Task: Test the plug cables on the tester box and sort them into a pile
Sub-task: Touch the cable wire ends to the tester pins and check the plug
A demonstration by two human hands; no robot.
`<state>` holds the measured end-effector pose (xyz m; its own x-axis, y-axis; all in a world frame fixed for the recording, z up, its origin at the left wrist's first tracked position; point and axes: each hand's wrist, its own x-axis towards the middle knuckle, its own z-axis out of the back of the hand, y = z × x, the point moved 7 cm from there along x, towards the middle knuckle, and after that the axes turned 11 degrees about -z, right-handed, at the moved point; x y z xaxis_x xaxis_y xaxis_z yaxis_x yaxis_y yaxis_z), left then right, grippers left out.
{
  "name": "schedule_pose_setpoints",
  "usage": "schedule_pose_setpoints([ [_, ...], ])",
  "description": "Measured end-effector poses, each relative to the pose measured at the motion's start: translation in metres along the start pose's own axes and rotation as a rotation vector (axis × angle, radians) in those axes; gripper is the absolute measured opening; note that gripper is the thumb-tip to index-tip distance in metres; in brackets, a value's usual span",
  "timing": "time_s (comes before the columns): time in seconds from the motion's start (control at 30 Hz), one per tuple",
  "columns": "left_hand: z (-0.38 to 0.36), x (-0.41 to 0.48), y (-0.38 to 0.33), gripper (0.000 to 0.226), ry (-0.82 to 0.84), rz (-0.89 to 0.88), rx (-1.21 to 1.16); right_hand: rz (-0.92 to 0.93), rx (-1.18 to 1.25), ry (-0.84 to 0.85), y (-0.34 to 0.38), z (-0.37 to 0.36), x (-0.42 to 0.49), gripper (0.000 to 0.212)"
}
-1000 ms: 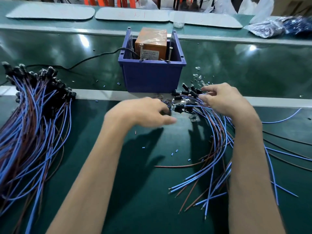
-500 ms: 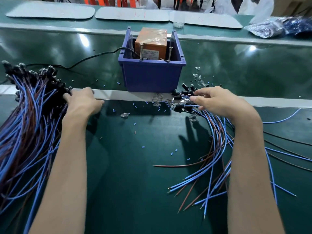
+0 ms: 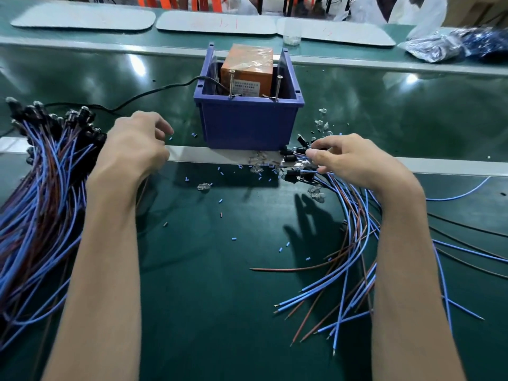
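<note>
Pinching a black plug (image 3: pixel 301 150) between the thumb and first finger of the right hand (image 3: pixel 354 163), at the top end of the loose plug cables (image 3: pixel 343 257) on the right side of the worktop (image 3: pixel 206 312). Lies almost flat and sideways, plug end to the left, blue and brown wire tails running down and to the right under the wrist. Sits just beside the front right corner of the blue bin (image 3: pixel 247 125). Inside the bin, the orange tester box (image 3: pixel 247 68), with two metal pins (image 3: pixel 232 83) standing up at the front rim. So, up and to the left from the right fingers (image 3: pixel 327 143) to the pins, and much nearer to this hand than to the other. Looks like the picking-up step, with the test not yet done. Right wrist low, palm down, other fingers curled loosely over more plugs. Left hand (image 3: pixel 134 144) palm down, lifted by the edge of the big pile (image 3: pixel 41 193) on the left, fingers loosely curled and a little spread, holding nothing in sight. Probably ready to take the cable after the test and lay it on that pile.
</note>
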<state>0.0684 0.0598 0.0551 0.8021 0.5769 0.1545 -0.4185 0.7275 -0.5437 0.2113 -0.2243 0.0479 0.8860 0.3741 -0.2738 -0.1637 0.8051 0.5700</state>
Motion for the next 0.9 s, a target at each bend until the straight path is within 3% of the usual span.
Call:
schedule_pose_setpoints([
  [0.13, -0.005, -0.006, -0.034, 0.040, 0.026, -0.106, -0.020, 0.060, 0.077, 0.011, 0.011, -0.003, -0.004, 0.030],
  [0.33, -0.026, -0.022, -0.091, 0.042, 0.092, -0.270, -0.062, 0.169, 0.127, 0.081, 0.035, -0.019, -0.010, 0.014],
  [0.53, -0.045, -0.047, -0.148, 0.019, 0.099, -0.431, 0.014, 0.075, 0.363, 0.261, 0.050, -0.041, -0.015, 0.048],
  [0.73, -0.051, -0.061, -0.170, 0.031, 0.078, -0.460, -0.122, 0.141, 0.538, 0.308, 0.046, -0.026, -0.023, 0.041],
  [0.8, -0.047, -0.066, -0.176, 0.044, 0.054, -0.501, -0.181, 0.196, 0.572, 0.329, 0.045, -0.020, -0.027, 0.029],
  [0.9, -0.049, -0.074, -0.187, 0.059, 0.088, -0.594, -0.229, 0.212, 0.689, 0.301, 0.041, -0.012, -0.026, 0.029],
])
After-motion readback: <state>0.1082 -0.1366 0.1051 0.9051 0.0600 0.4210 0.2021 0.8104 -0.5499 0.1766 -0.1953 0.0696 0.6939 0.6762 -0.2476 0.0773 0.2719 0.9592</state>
